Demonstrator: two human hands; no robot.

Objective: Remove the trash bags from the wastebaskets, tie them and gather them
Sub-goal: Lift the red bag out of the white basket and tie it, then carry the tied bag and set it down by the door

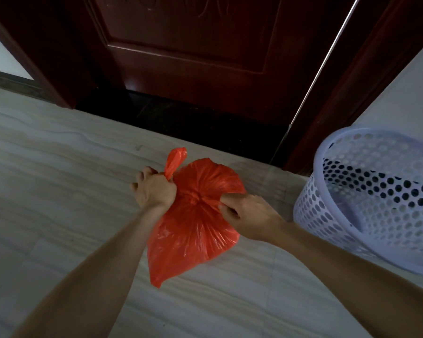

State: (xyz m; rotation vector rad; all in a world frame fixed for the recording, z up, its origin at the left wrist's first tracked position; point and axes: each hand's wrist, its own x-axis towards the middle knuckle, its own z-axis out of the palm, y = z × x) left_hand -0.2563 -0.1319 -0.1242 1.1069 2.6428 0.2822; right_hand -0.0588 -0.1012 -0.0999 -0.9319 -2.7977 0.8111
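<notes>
Red trash bag (193, 223), mid-frame, looks thin, slippery and light. Left hand (154, 189) grips one twisted ear, right hand (249, 215) pinches the other, so hold it by those ears beside the knot.

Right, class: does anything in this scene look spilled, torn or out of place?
Nothing stands out. The red trash bag looks intact, gripped at its neck by the left hand and right hand. The white wastebasket stands upright, with no spill visible.

Open floor (59, 167) left; wastebasket (366, 198) blocks right (door (193, 57) ahead).
</notes>
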